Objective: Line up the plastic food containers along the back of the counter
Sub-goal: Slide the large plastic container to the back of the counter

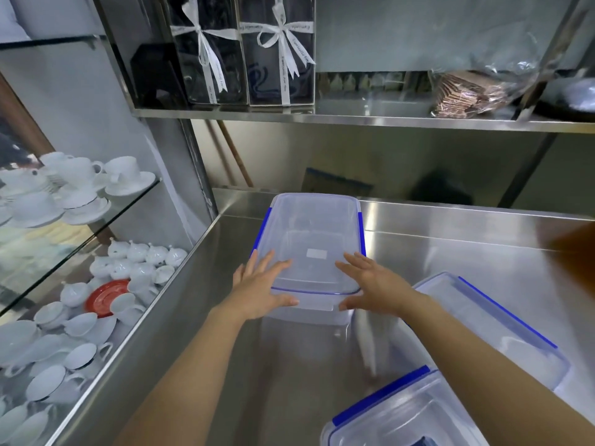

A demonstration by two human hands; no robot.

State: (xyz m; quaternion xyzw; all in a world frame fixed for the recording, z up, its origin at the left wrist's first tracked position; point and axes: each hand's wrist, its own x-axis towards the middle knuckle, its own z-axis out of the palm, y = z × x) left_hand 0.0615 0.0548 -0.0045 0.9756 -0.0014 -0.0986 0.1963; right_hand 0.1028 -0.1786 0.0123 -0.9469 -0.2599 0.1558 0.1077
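A clear rectangular plastic container with a blue-clipped lid (314,233) stands lengthwise on the steel counter (467,252), its far end against the back ledge. My left hand (260,289) lies flat on its near left corner with the fingers spread. My right hand (373,284) presses the near right corner, thumb on the front wall. A second clear container (492,323) sits at the right, turned at an angle. A third container (396,416) shows at the bottom edge, partly cut off.
A steel shelf (354,115) hangs over the counter's back with dark ribboned gift boxes (244,53) and a plastic bag of brown packets (470,94). Left of the counter, glass shelves (96,217) hold several white cups, saucers and a red saucer (104,297).
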